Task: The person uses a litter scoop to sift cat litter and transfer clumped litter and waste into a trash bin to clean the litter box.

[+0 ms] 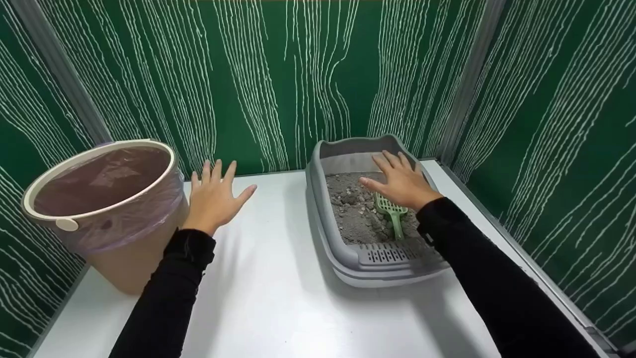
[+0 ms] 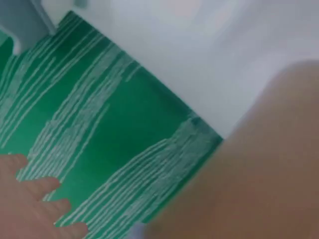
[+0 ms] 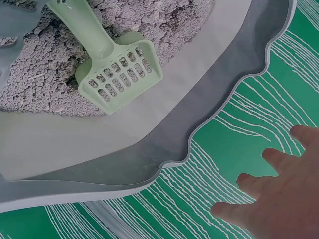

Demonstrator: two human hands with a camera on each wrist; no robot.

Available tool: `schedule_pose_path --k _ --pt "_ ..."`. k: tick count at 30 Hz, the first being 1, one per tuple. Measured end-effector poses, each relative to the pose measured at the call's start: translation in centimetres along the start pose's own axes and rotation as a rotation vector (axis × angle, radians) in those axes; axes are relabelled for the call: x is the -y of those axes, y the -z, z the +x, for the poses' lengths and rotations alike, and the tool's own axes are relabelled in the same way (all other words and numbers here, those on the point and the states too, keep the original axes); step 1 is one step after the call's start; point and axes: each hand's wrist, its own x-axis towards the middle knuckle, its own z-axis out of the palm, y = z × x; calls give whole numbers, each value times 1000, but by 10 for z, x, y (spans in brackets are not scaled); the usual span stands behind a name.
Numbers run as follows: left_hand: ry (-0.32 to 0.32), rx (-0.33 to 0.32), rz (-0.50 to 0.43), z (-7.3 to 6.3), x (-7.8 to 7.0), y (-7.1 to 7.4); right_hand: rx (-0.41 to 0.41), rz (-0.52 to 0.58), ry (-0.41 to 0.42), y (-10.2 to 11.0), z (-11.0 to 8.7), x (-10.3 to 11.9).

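Observation:
My left hand [image 1: 214, 203] hovers with spread fingers beside a tan bin [image 1: 141, 258] lined with a thin, see-through plastic bag [image 1: 154, 209]. It holds nothing; in the left wrist view the fingers [image 2: 42, 186] reach in from the lower left. Over a grey litter box [image 1: 322, 199], my right hand [image 1: 405, 184] is held out flat, fingers apart and free of any object. Beneath it a green slotted litter scoop [image 1: 396, 223] lies on grey clumpy litter [image 1: 350, 211]. From the right wrist, the scoop [image 3: 119, 74] shows its whole slotted head.
A white table [image 1: 263, 278] carries both the bin and the box. Green panels with white wavy lines [image 1: 258, 74] rise behind and at both sides, joined by grey metal posts [image 1: 469, 74]. The box has a slotted grey step [image 1: 387, 253] at its near end.

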Motion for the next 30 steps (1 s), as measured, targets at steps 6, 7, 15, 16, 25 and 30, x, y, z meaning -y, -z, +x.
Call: schedule_pose_path --k 6,7,15,16,25,30 --pt "-5 -144 19 -10 -14 42 -6 4 12 0 -1 3" --pt "6 -166 31 -12 -14 51 -5 2 11 -1 -2 3" --pt "196 -227 130 -29 19 94 -10 12 11 1 -5 2" --pt "225 -226 131 -30 25 94 -14 14 11 2 -6 2" --pt "301 -169 157 -39 63 72 -28 -19 26 5 -8 1" --pt "289 -137 162 -38 68 73 -25 -15 36 4 -9 1"
